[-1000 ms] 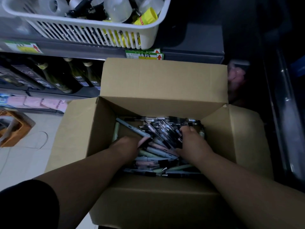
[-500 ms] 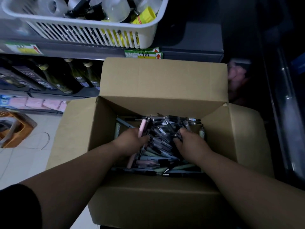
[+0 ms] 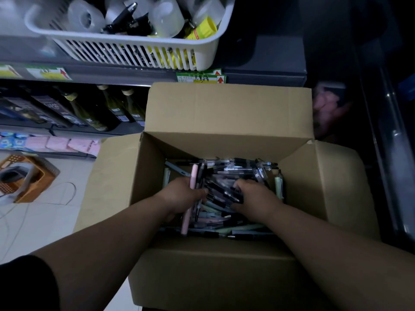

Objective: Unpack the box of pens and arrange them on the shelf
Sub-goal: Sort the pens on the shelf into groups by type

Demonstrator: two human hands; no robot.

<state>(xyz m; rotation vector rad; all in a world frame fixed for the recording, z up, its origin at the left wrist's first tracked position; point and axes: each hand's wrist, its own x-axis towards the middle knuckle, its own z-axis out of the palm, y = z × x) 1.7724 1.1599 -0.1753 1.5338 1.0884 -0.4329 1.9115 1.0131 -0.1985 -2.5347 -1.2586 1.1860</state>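
With your left grip [image 3: 186, 196] clamped on the pink pen [image 3: 194, 176] and your right grip [image 3: 256, 198] curled round dark pens [image 3: 222, 192] inside the box [image 3: 224, 108], square each bundle parallel before lifting so none spill back.

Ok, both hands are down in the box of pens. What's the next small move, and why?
Probably lift the left hand straight up out of the cardboard box: it grips a pink pen with a few others, so a bundle is in hand. The right hand curls round dark pens and could follow.
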